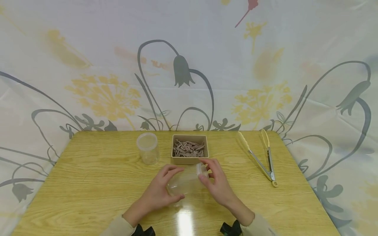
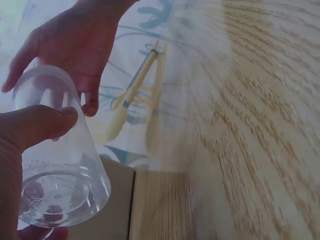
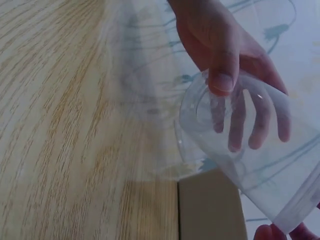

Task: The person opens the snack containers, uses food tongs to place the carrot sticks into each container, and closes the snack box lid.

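Observation:
A clear plastic jar [image 1: 184,182] is tipped on its side between my two hands, over the front of the table. My left hand [image 1: 159,190] grips it near the base, with the thumb across the wall of the jar [image 2: 87,160] in the left wrist view. At the opposite end, the fingers and thumb of my right hand [image 1: 218,183] pinch the ridged lid [image 1: 202,169]. Through the jar's wall [image 3: 250,170] the left fingers show in the right wrist view. Nothing shows inside the jar.
Just beyond the hands stands a beige box [image 1: 189,161] filled with greyish-brown strips [image 1: 189,149]. A second clear jar [image 1: 148,152] with a lid stands upright to its left. Spread tongs [image 1: 270,164] with cream tips lie at the right. A flowered cloth [image 1: 189,98] hangs behind the wooden table [image 1: 97,173].

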`<state>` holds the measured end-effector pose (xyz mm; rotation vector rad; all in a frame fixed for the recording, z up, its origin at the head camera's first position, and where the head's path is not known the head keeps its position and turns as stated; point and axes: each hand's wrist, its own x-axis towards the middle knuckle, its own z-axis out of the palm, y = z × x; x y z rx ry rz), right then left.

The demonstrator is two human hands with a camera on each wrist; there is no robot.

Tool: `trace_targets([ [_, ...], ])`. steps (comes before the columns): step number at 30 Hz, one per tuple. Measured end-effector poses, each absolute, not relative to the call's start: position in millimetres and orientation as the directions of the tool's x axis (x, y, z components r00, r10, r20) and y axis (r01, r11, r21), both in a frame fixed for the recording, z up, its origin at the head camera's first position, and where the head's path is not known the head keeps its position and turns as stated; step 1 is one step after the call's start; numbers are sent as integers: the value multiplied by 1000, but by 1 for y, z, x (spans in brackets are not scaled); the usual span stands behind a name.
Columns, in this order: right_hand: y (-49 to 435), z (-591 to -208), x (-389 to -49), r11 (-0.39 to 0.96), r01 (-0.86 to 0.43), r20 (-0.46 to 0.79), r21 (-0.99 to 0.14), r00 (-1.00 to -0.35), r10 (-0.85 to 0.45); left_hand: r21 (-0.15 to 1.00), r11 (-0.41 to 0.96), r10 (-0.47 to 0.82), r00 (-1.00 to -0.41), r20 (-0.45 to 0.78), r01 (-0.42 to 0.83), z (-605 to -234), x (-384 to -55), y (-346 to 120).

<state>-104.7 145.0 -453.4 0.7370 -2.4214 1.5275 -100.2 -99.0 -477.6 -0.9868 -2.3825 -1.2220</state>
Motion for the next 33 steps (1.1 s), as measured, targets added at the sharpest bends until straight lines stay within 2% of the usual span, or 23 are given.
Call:
trace_targets([
  [4,141,-454,-108,374,-553,479,-744,-833,-277,619,386,448,-725,523,684,-475,-99,-97],
  [11,139,-456,-114,344,-709,657,-616,-703,-272,691,291,448,-732,513,662,-477,-100,-99],
  [16,143,-452,-117,281,-752,683,-596,-659,-315,770,203,462,-752,470,605,-478,-101,-102],
  [22,151,-447,-115,231,-715,596,-660,-686,-418,761,231,460,-757,463,606,-476,-102,-106],
  [27,157,-444,-114,295,-622,477,-725,-763,-436,669,368,435,-755,490,646,-474,-102,-110],
  [33,161,-443,-113,331,-479,321,-813,-843,-431,538,455,449,-705,550,710,-472,-104,-111],
])
